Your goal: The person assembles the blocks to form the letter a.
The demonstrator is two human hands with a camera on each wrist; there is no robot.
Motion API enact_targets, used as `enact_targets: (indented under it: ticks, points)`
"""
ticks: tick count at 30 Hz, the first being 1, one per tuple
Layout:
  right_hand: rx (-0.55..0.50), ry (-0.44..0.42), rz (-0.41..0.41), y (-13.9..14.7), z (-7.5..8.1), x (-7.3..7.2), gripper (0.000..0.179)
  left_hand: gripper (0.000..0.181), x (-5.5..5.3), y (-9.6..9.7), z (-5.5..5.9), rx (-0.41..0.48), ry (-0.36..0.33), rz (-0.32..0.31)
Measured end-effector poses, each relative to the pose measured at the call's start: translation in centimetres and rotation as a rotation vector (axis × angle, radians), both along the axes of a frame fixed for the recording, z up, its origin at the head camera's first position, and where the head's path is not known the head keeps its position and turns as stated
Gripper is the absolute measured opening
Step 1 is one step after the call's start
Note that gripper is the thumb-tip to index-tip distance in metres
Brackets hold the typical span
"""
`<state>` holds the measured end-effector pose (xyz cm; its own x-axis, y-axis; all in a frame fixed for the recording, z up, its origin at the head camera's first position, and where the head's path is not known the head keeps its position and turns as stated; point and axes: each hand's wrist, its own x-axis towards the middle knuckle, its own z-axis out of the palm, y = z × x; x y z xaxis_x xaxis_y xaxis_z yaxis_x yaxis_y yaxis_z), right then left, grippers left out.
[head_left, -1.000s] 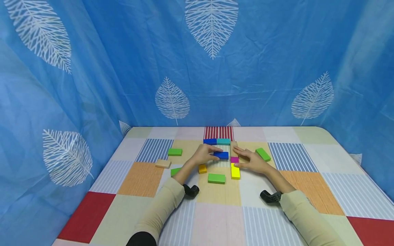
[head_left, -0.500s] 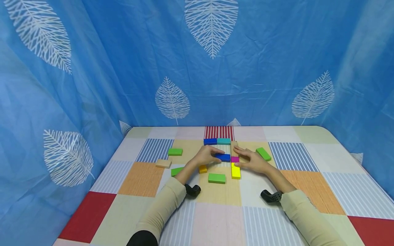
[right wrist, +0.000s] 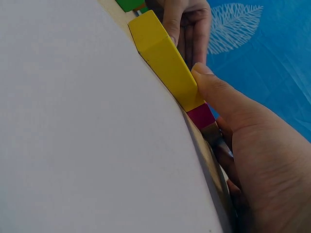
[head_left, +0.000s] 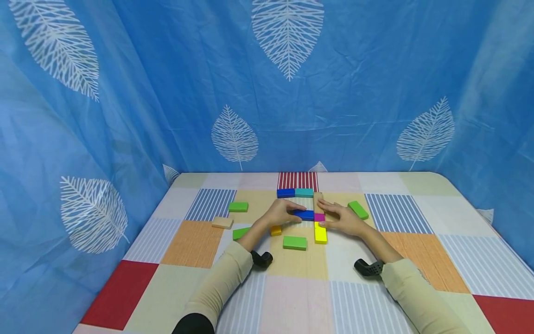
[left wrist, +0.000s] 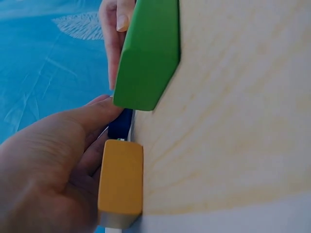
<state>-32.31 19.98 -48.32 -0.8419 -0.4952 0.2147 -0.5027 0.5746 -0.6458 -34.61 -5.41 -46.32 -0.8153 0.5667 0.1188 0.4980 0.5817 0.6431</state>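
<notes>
My left hand (head_left: 280,212) pinches the left end of a blue block (head_left: 306,215) between thumb and fingers. The block's right end meets a small magenta block (head_left: 319,217). That magenta piece sits in a column, with a plain wooden block (head_left: 318,200) behind it and a yellow block (head_left: 320,234) in front. Along the column's right side lies my right hand (head_left: 344,220), its fingers reaching the wooden block and its thumb on the yellow one. A blue block (head_left: 285,193) and a teal block (head_left: 304,193) lie end to end at the back, up to the wooden block.
An orange block (head_left: 276,230) lies by the left wrist, a green block (head_left: 295,243) in front of both hands. Further left are a green block (head_left: 238,207), a wooden block (head_left: 223,222) and a partly hidden green block (head_left: 239,233). Another green block (head_left: 358,209) lies right.
My left hand has slid the blue block a little to the right, closing the gap to the magenta block. The right hand stays in place at the column.
</notes>
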Motion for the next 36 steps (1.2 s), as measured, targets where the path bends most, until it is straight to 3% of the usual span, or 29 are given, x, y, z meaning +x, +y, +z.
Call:
enact_targets:
  ticks: [10,30,36]
  points:
    - [-0.001,-0.025,-0.007,0.04,-0.55,-0.12,0.072,0.035,0.12,-0.37,-0.37,0.004,0.001,-0.024]
    - [-0.001,-0.018,0.006,0.09,-0.16,-0.21,0.072,0.038,-0.11,-0.31,-0.5,0.017,0.007,-0.038]
    - [-0.001,-0.016,0.003,0.09,-0.19,-0.17,0.072,0.045,0.2,-0.5,-0.09,0.068,-0.04,-0.012]
